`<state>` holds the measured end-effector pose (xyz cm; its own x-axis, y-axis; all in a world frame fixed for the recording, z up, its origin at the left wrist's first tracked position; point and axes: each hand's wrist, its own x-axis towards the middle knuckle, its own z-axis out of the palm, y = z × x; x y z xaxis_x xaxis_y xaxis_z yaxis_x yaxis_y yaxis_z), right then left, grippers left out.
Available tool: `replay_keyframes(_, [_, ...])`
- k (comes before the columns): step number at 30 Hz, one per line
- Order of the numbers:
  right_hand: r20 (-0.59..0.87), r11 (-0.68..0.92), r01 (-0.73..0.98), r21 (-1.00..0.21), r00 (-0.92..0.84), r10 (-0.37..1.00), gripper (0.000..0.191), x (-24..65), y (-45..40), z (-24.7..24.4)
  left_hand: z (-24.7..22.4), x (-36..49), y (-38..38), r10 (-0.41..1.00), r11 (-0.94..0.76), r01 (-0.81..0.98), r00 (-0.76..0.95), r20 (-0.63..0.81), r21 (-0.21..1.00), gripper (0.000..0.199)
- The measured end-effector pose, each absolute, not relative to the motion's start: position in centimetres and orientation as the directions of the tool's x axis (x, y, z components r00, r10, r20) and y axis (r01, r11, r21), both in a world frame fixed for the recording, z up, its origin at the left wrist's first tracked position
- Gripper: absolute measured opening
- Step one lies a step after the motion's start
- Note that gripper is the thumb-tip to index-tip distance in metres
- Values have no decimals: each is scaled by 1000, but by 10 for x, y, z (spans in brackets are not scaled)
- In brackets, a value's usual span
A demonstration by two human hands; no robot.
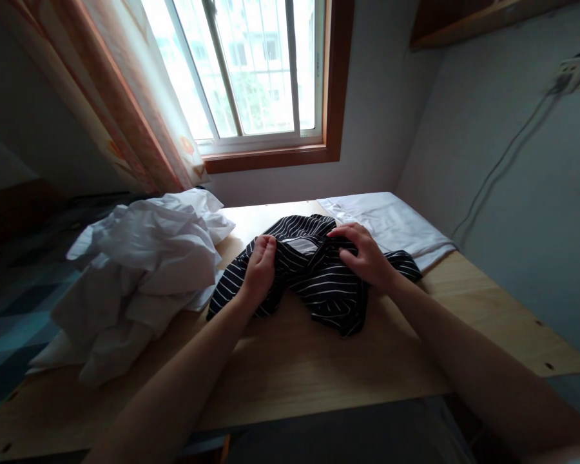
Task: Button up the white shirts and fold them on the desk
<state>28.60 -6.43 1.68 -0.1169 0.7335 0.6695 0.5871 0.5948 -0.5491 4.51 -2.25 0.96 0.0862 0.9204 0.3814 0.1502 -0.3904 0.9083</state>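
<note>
Crumpled on the middle of the counter [290, 367], a black striped garment [336, 296], with long axis from left to right and neck opening [300, 245] exactly between both hands, without a clearly nearer one. At left of opening, left hand [260, 267], with fingers pressed together, pinching the cloth. At right, right hand [367, 258], with thumb and forefinger apart, touching the fabric; cannot tell if gripping. Farther left, a white cloth heap [167, 251]; behind, to the right, a flat white cloth [386, 222].
</note>
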Motion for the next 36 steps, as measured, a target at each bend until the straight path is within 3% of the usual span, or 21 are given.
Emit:
replay_keyframes(4, [672,673,606,-423,-288,682,37,273,-76,20,9,48,-26,936,-327,24,144,321,945,23])
replay_keyframes(7, [632,651,656,-382,-329,702,24,269,-76,16,8,49,-27,939,-318,39,149,309,947,24])
replay_keyframes(10, [645,657,623,-425,-301,702,7,269,-72,15,6,47,-22,935,-352,130,98,341,927,22])
replay_keyframes(15, [720,721,458,-519,-221,658,8,267,-75,19,2,43,-16,926,-368,332,47,374,869,19])
replay_keyframes(18, [650,672,387,-631,-208,731,9,263,-76,17,7,44,-24,849,-510,435,113,517,742,12])
replay_keyframes(22, [546,559,360,-747,-147,825,13,263,-74,11,23,47,-46,559,-783,469,243,793,408,21])
replay_keyframes(25, [503,522,342,-782,-150,851,14,263,-73,9,29,52,-59,448,-879,369,425,787,301,23])
replay_keyframes(27, [484,511,342,-789,-167,859,13,263,-72,9,26,55,-62,460,-886,311,506,730,344,22])
replay_keyframes(32, [453,495,351,-795,-200,869,12,262,-71,6,9,59,-53,623,-752,258,580,525,607,21])
replay_keyframes(36, [426,469,345,-813,-196,883,15,261,-67,-1,1,58,-43,633,-710,244,632,446,661,17])
